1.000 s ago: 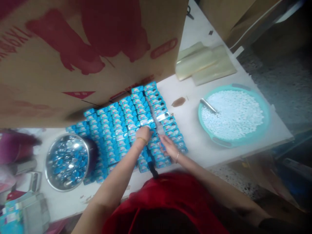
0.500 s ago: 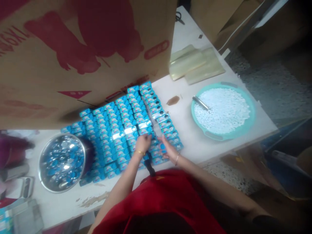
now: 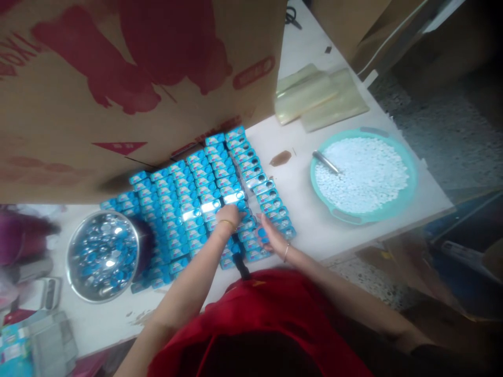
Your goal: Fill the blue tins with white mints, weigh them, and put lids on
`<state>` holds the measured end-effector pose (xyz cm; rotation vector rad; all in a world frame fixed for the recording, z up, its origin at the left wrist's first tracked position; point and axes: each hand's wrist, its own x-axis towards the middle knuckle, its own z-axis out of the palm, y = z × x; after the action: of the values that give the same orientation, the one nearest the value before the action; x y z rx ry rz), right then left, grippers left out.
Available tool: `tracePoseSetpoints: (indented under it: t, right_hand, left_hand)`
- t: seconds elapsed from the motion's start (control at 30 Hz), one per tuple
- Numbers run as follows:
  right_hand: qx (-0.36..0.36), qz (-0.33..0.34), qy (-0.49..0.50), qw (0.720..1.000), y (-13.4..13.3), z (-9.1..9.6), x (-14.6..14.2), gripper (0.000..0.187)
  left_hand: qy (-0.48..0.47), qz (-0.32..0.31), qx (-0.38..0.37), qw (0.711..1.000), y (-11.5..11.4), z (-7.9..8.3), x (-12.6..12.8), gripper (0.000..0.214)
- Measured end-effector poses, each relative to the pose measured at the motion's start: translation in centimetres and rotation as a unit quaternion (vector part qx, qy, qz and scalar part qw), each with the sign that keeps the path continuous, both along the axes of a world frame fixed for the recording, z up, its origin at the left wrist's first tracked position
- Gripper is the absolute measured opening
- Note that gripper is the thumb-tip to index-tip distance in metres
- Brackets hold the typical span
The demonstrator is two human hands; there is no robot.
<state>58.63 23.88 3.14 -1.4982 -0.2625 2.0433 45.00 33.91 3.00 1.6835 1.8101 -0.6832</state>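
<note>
Small blue boxes (image 3: pixel 168 201) stand in tight rows on the table, several with a blue disc at one end. Along the right-hand column of boxes (image 3: pixel 251 173), dark round openings show at the ends. My left hand (image 3: pixel 230 214) bends down over the rows, fingers closed against the box tops; whatever lies at its fingertips is hidden. Close by on the right, my right hand (image 3: pixel 275 238) is half curled, palm facing left, with a blue round disc (image 3: pixel 262 234) in its fingers.
A metal bowl (image 3: pixel 69 262) of shiny blue and silver round pieces stands left. On the right is a turquoise basin (image 3: pixel 346 215) of white pellets with a metal scoop (image 3: pixel 327 162). Clear plastic sheets (image 3: pixel 322 99) lie behind. A large cardboard box (image 3: pixel 188 104) walls the back.
My left hand has shifted slightly left and up, its wrist more bent over the boxes. The right hand stays nearly in place with its disc. The camera view has tilted a little.
</note>
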Motion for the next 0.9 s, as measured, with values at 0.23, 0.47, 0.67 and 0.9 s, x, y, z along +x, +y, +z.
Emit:
tracePoseSetpoints:
  t: [0.23,0.47,0.67,0.9]
  right_hand:
    - [0.031,-0.006,-0.009,0.999,-0.8,0.4,-0.5,0.063]
    - [0.037,-0.035,-0.034,0.998,-1.5,1.1,0.1,0.058]
    - [0.044,-0.066,0.032,0.996,-1.4,1.2,2.3,0.054]
    - [0.071,-0.058,0.12,0.989,-0.3,2.0,1.6,0.049]
  left_hand:
    - [-0.288,-0.05,0.059,0.955,-7.2,3.8,1.6,0.02]
    - [-0.191,0.078,0.087,0.975,-7.1,1.2,0.3,0.014]
    - [-0.054,0.042,0.02,0.997,-3.8,-0.4,0.2,0.022]
    - [-0.022,0.012,0.019,1.0,-2.9,-0.9,0.2,0.03]
